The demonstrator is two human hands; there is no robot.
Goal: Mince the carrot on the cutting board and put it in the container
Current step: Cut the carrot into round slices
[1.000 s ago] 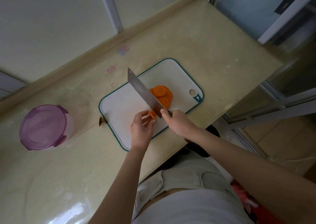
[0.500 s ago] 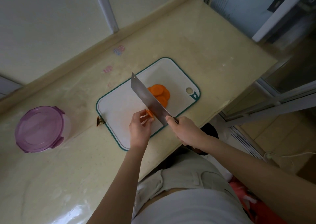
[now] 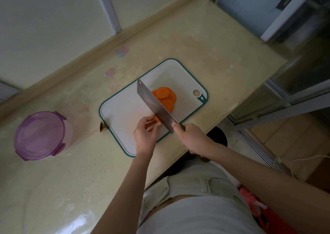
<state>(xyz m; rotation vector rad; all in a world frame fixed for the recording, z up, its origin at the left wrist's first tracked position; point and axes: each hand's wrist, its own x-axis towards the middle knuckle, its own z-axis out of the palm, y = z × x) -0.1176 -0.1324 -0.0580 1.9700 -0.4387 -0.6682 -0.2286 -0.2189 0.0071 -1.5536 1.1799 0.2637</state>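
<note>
1. Slicing is judged to be almost finished: a pile of round carrot slices point(image 3: 165, 96) is seen on the cutting board point(image 3: 123, 112), on the far side of the cleaver point(image 3: 154, 105).
2. Only a short carrot stub point(image 3: 157, 118) is left uncut, near the front part of the board.
3. Mincing itself is not yet begun, as far as can be seen. The slices are whole discs, so most of the work is judged to remain.
4. The container point(image 3: 69, 135) is placed well apart from the board on the counter point(image 3: 205, 46), and it is closed by its purple lid point(image 3: 40, 134). The lid must be taken off before any carrot is put in.
5. The stub is pinched by the curled fingertips of the left hand point(image 3: 145, 135), and it is pressed against the flat of the blade.
6. The cleaver handle is gripped by the right hand point(image 3: 192, 139), with the fingers closed round it.
7. The left fingertips are held just beside the blade, so little room is judged to be left for another cut.
</note>
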